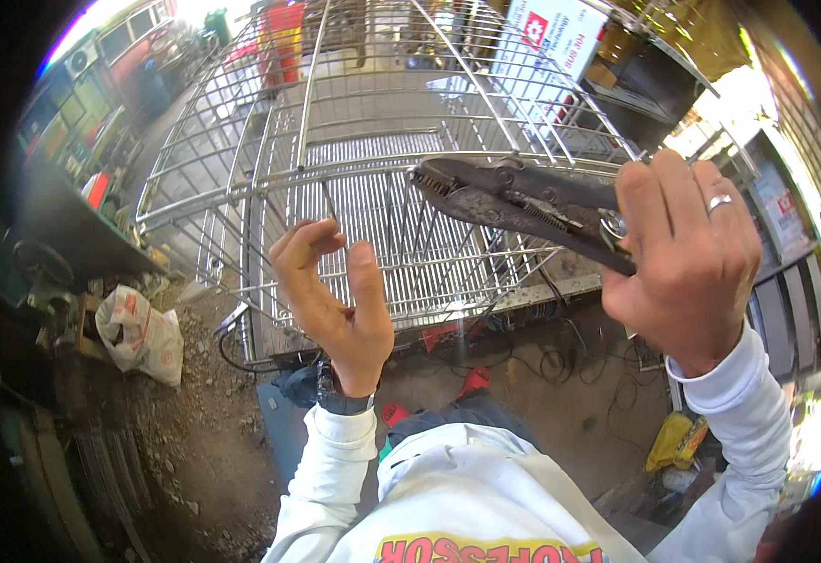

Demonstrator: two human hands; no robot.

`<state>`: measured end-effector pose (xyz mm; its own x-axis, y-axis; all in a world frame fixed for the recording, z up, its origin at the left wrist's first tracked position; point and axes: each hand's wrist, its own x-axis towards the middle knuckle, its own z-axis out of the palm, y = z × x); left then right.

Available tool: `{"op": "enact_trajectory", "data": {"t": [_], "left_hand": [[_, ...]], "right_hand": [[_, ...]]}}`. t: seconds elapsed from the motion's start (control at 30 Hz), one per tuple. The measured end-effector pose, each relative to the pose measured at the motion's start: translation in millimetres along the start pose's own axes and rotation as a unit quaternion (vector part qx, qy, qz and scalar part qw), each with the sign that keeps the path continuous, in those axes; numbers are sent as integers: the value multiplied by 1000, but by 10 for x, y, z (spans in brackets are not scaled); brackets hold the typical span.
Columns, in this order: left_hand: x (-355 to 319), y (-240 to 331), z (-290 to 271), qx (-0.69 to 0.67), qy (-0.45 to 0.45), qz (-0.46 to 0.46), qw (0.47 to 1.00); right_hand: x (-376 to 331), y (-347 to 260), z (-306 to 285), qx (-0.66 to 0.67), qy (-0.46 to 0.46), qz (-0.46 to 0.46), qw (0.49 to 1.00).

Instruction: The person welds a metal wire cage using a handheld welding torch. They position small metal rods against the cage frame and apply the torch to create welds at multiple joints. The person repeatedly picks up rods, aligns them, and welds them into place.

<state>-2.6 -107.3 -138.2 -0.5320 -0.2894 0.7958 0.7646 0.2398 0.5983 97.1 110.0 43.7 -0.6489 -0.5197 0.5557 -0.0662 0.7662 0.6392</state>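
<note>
Right hand (pixel 684 249), wrapped round dark pliers (pixel 514 199), might drop them onto the wire cage (pixel 387 211) if grip loosens, since left hand (pixel 338 305), fingers parted, is empty.

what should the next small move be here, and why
Probably bring the left grip to the wire cage to steady it: that grip looks open and empty, while the right grip already holds the dark locking pliers, their head overlapping the wires in view.
</note>
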Motion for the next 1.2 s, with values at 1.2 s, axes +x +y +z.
{"op": "enact_trajectory", "data": {"t": [1.2], "left_hand": [[489, -396, 462, -59, 13, -91, 994]], "right_hand": [[1055, 617, 209, 57, -94, -101, 989]]}}
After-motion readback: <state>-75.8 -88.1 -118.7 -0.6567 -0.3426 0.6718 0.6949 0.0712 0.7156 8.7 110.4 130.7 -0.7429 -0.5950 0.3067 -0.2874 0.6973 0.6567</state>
